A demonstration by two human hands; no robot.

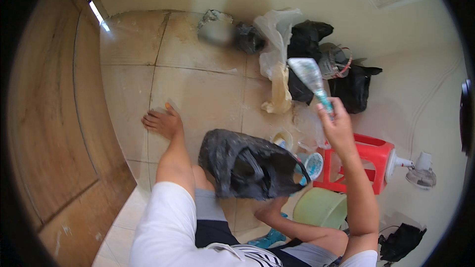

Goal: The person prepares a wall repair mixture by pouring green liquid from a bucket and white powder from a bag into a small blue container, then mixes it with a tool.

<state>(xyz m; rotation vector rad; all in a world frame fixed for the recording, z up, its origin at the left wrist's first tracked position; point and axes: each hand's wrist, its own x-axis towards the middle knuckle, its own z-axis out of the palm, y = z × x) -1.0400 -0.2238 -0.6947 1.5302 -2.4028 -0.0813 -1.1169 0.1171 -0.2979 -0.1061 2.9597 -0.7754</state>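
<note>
One scraper (308, 75), two o'clock, pinched by right hand (339, 127), may fall if grip slackens; left hand (166, 121), nine o'clock, fingers spread.

No lettering, number or sign in your view could be read.
At four o'clock from the centre, the white tub (313, 164) bore blue marks, but you could not have told print from smears. Toward two o'clock, the scraper (308, 74) had a mottled, blurred blade that gave no legible wording, and the grey pail (328, 63) was too small to read. At six o'clock, your white shirt (188, 240) carried dark curved lines that formed no readable word.
</note>
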